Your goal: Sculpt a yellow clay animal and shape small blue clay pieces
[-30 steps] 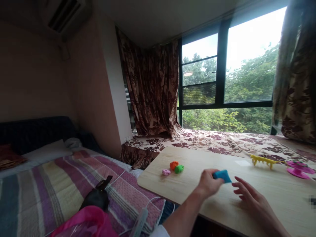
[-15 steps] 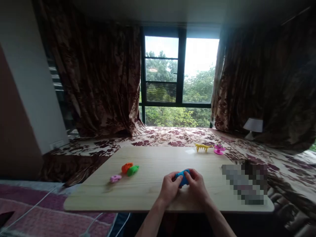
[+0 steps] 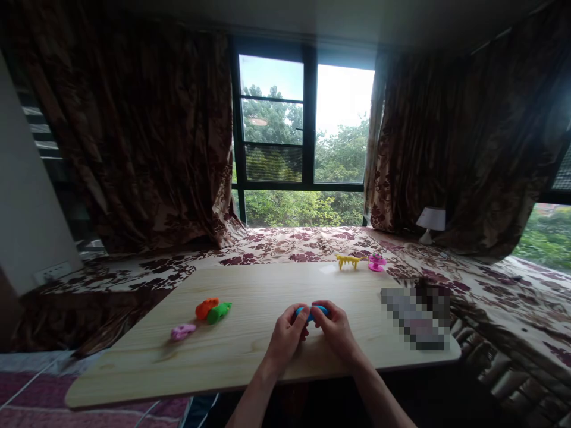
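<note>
Two hands: left hand (image 3: pixel 284 339) and right hand (image 3: pixel 339 337), lower middle of the frame, over the table (image 3: pixel 134 362)
Blue piece (image 3: pixel 311 317): between them, mostly covered, so its full shape cannot be told
Fingers: both sets bent inward and clamped on the blue piece, thumbs on top; the undersides are hidden
Squeeze risk: if it is as soft as it looks, uneven thumb pressure could thin, crease or split it
Slip risk: a loose pinch on one side could let it twist out and drop
Left cluster: orange piece (image 3: pixel 206 308) against green piece (image 3: pixel 219 312), pink piece (image 3: pixel 182 331) just beside, lower left; a sweeping forearm could knock or smear them
Far edge: yellow figure (image 3: pixel 347 262) on thin legs near pink stand (image 3: pixel 377 263), right of centre; a bump to the table could tip either
</note>
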Tool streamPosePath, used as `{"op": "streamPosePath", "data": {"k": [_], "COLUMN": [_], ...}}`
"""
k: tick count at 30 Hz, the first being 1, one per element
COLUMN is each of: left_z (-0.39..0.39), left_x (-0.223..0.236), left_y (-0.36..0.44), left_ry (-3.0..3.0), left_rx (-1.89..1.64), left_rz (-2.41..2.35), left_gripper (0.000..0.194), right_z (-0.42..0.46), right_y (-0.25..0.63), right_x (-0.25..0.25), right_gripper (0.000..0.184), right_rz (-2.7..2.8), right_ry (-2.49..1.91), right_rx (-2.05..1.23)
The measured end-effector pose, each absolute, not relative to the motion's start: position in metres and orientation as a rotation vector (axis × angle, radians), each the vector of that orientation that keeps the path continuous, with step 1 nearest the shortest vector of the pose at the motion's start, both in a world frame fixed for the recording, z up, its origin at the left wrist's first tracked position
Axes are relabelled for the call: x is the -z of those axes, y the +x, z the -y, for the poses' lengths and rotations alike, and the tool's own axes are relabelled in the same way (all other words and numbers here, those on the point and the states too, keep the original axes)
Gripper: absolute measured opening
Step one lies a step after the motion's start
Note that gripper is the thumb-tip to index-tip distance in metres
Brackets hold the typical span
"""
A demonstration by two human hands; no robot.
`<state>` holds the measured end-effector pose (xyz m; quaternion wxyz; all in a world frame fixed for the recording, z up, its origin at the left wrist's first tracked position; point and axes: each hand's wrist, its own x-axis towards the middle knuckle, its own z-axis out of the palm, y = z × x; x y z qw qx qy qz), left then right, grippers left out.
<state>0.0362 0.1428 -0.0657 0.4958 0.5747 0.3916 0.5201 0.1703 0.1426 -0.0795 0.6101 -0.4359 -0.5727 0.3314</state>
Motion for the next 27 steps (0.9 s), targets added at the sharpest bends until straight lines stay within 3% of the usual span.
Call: {"op": "streamPosePath", "data": {"k": [6,12,20,27], "left_z": [-0.1453,-0.1491,-0.1465,-0.1487], "left_x": [0.0690,0.0690,0.0687,0.0701], "left_y": [0.0342,0.0297,0.0369,0.0323], "left_ry": [1.439,1.447,1.530,1.469], "left_rx": [-1.272,-1.314,-1.294,-1.399], "left_rz": [-1.013,-1.106,-1.064,-1.146], "left_gripper": [0.038,0.049,0.037,0.039], "right_z": [-0.1451,-0.1377,-0.1440,-0.1423], "right_y": [0.1706,0.1686,0.1706,0.1689], "right_x": [0.0783,0.0753,0.0831,0.0768], "right_gripper": [0.042,0.050,0.037,0.036], "right_rz": [1.329,1.390,1.326,1.346], "right_ry": [-1.011,-0.951,-0.981,-0.911], "right_rx": [-0.839,-0.846,-0.799,-0.875]}}
